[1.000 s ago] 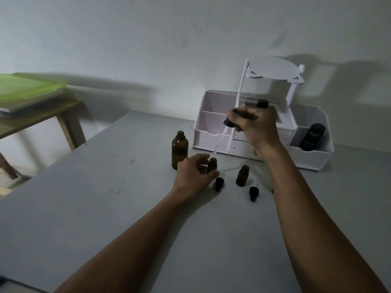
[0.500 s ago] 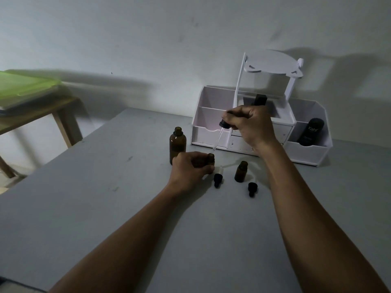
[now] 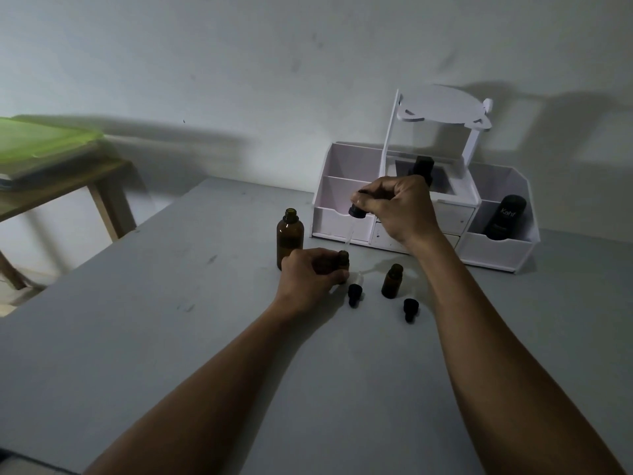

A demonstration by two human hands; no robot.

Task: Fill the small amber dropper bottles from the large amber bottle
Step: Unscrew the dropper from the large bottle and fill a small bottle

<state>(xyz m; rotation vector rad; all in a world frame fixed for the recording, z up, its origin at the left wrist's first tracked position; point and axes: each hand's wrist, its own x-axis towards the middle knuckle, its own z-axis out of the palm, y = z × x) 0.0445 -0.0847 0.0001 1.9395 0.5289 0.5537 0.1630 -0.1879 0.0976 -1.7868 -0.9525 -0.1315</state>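
Note:
The large amber bottle [image 3: 289, 236] stands uncapped on the grey table [image 3: 171, 337]. Just right of it, my left hand [image 3: 310, 276] grips a small amber bottle [image 3: 343, 259]; only the bottle's neck shows. My right hand [image 3: 397, 208] holds a dropper [image 3: 356, 212] by its black bulb, the glass tube pointing down at that bottle's mouth. A second small amber bottle [image 3: 391, 281] stands open to the right. Two black dropper caps [image 3: 355, 294] [image 3: 410, 309] lie on the table in front.
A white desk organiser [image 3: 496, 248] stands against the wall behind the bottles, with a black tube [image 3: 505, 217] in its right compartment and a dark bottle [image 3: 423, 168] in the middle. A wooden side table [image 3: 68, 186] with a green lid is at the far left.
My left hand closed around the small bottle. My right hand brought the dropper's tip down to that bottle's mouth.

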